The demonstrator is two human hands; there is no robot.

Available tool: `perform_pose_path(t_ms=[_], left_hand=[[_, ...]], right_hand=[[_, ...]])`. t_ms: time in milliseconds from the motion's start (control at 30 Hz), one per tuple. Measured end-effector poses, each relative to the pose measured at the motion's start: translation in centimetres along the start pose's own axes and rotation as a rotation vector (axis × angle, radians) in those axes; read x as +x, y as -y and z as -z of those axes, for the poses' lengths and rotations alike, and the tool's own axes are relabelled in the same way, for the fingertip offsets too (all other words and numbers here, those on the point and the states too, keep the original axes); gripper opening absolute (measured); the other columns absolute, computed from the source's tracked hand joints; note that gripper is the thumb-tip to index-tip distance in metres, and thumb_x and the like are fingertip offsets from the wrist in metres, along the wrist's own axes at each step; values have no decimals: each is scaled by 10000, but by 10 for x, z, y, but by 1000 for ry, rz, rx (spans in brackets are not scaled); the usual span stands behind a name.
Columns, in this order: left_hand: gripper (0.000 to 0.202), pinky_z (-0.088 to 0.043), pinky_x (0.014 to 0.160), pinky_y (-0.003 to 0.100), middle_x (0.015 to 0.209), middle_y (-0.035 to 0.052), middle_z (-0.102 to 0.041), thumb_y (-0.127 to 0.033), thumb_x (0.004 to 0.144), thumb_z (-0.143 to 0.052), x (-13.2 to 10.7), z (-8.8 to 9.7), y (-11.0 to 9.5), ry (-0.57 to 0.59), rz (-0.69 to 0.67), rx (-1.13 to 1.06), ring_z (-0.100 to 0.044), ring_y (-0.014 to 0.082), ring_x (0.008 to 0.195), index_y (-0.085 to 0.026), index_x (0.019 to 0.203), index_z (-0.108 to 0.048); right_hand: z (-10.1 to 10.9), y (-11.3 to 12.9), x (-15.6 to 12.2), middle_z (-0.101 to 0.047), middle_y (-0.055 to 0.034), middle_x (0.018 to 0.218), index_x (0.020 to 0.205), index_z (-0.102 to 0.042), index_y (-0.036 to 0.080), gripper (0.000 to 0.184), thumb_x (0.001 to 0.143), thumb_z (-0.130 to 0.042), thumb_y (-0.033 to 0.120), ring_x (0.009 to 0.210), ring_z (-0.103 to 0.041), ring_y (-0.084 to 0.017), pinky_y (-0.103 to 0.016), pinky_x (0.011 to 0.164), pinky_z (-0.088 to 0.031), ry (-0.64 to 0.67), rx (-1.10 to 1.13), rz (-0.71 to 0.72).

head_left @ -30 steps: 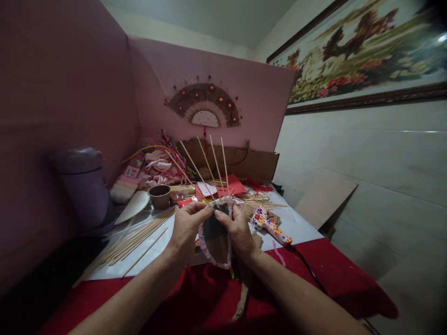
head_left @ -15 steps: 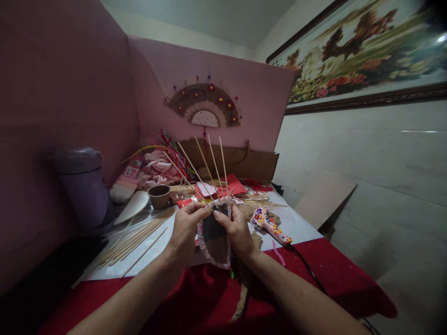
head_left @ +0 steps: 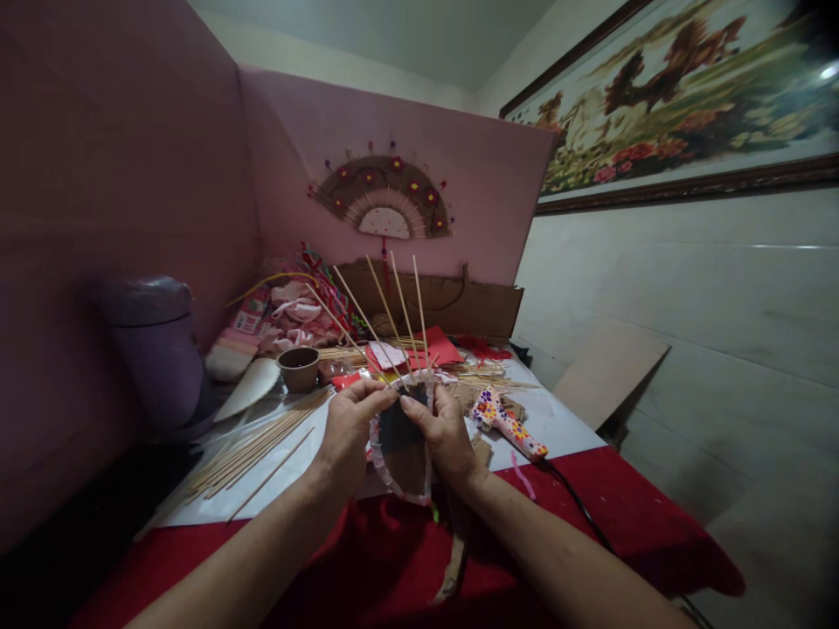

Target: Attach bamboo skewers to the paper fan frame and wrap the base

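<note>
Between my two hands a half-round cardboard piece [head_left: 403, 454] stands upright, its edge wrapped in pale pinkish-white material. Several thin bamboo sticks [head_left: 393, 301] fan upward from its top edge. My left hand [head_left: 350, 428] pinches the upper left corner, thumb and fingers close to the base of the leftmost sticks. On the other side my right hand [head_left: 452, 432] grips the right edge, thumb lying across the dark face. Its other fingers are partly hidden behind the piece.
Loose bamboo sticks [head_left: 262, 450] lie at left near a brown cup [head_left: 299, 369]. A flower-patterned glue gun [head_left: 508, 424] with a cable rests at right. Red paper [head_left: 436, 349] lies behind the hands. A decorated fan [head_left: 386, 196] hangs on the pink panel; a purple container [head_left: 157, 358] stands at left.
Almost nothing differs. Both hands keep their hold on the cardboard piece, and the sticks have shifted only very slightly.
</note>
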State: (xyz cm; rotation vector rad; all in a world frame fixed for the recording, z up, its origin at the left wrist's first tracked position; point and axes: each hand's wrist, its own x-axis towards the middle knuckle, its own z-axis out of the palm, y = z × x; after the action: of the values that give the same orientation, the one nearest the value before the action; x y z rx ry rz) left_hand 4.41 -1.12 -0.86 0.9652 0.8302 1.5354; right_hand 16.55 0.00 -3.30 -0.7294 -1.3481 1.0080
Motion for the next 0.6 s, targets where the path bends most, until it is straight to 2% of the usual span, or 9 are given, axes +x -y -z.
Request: perform_pose_path(t_ms=[267, 600], left_hand=[[137, -382, 545, 213, 550, -19, -607, -208, 559, -737, 0, 0, 0, 4, -3, -11, -513, 87, 507, -142, 620, -634], [153, -364, 501, 212, 539, -16, -607, -224, 540, -744, 0, -1, 0, -13, 12, -3, -507, 90, 484, -144, 621, -642]], right_hand=[[0, 1, 0, -628, -11, 824, 911, -597, 189, 248, 738, -645, 360, 720, -574, -155, -267, 662, -471, -3, -10, 9], [0, 1, 0, -631, -16, 829, 912, -594, 187, 249, 742, -641, 362, 726, -579, -159, -269, 665, -476, 15, 22, 11]])
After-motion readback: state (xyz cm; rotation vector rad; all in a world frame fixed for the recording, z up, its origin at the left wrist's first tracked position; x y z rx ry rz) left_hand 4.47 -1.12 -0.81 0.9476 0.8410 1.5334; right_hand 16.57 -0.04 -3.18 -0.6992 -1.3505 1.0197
